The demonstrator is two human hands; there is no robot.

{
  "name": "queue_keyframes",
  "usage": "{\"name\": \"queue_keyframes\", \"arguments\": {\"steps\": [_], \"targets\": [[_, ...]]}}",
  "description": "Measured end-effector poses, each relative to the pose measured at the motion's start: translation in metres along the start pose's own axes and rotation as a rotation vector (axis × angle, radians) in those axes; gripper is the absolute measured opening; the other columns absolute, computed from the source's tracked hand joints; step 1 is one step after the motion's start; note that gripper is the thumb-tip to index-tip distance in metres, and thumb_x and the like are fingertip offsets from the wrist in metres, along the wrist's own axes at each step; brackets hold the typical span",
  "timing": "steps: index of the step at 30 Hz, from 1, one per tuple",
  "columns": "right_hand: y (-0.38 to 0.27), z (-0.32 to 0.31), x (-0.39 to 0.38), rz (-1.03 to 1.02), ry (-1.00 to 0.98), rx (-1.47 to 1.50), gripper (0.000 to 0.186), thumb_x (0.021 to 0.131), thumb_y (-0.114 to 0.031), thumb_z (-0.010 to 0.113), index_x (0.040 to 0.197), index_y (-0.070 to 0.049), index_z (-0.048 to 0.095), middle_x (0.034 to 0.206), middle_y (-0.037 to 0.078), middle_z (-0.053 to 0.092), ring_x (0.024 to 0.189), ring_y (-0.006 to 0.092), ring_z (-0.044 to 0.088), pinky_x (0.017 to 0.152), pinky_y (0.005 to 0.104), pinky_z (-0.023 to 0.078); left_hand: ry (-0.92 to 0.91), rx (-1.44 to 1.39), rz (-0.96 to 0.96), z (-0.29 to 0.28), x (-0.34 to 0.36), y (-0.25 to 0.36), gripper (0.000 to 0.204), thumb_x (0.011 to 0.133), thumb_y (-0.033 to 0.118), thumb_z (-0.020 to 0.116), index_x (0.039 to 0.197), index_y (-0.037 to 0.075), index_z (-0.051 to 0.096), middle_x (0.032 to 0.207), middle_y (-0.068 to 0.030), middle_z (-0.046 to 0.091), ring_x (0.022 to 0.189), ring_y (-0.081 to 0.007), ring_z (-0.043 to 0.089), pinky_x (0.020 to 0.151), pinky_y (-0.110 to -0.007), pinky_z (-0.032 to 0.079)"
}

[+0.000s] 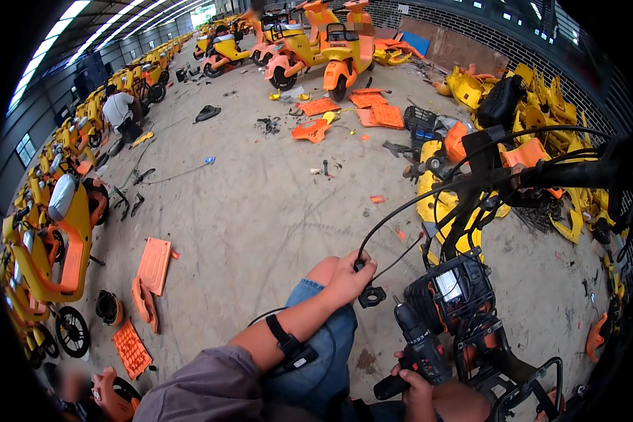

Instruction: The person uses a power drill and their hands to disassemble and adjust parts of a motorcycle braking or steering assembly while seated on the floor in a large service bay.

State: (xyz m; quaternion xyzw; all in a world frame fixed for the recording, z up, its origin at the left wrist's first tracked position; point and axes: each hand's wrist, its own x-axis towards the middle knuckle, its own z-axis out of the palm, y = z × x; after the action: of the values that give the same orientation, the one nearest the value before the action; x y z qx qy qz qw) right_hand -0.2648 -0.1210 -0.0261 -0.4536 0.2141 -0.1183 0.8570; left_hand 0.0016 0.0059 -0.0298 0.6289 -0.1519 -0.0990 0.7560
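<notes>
Alongside drill [427,349], silver block [449,285] in housing [477,277]

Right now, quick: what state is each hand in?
Left hand: closed, holding a small black part.
Right hand: closed, holding a black power drill.

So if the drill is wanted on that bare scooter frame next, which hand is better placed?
Probably the right hand: it holds the drill, right beside the scooter frame. The left hand seems busy, with its fingers around a small black part.
</notes>
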Motion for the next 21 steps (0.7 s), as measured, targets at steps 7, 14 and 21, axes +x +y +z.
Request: {"name": "queue_keyframes", "arguments": {"steps": [7,14,21], "targets": [[0.003,-0.004,0.000,0.027,0.007,0.006,0.062,0.067,-0.002,0.065,0.126,0.002,0.050,0.109,0.020,0.064,0.075,0.0256,0.066,0.072,0.0378,0.055,0.003,0.014,-0.015,0.000,0.000,0.004,0.022,0.093,0.014,0.064,0.076,0.006,0.051,0.063,0.0045,0.050,0.056,-0.0035,0.043,0.050,-0.024,0.036],[0.005,-0.003,-0.002,0.022,0.029,-0.001,0.063,0.067,-0.001,0.065,0.127,0.002,0.049,0.108,0.020,0.064,0.074,0.0259,0.066,0.071,0.0387,0.055,-0.005,0.046,0.022,-0.002,0.001,0.000,0.022,0.092,0.015,0.065,0.077,0.006,0.052,0.063,0.0048,0.049,0.059,-0.0040,0.043,0.052,-0.025,0.036],[0.005,0.000,0.002,0.004,0.020,0.028,0.063,0.067,-0.001,0.065,0.127,0.002,0.049,0.109,0.020,0.064,0.074,0.0257,0.066,0.071,0.0385,0.055,-0.031,0.026,-0.011,-0.004,0.002,0.009,0.023,0.093,0.016,0.064,0.078,0.006,0.051,0.063,0.0049,0.050,0.058,-0.0032,0.044,0.050,-0.024,0.036]]}}
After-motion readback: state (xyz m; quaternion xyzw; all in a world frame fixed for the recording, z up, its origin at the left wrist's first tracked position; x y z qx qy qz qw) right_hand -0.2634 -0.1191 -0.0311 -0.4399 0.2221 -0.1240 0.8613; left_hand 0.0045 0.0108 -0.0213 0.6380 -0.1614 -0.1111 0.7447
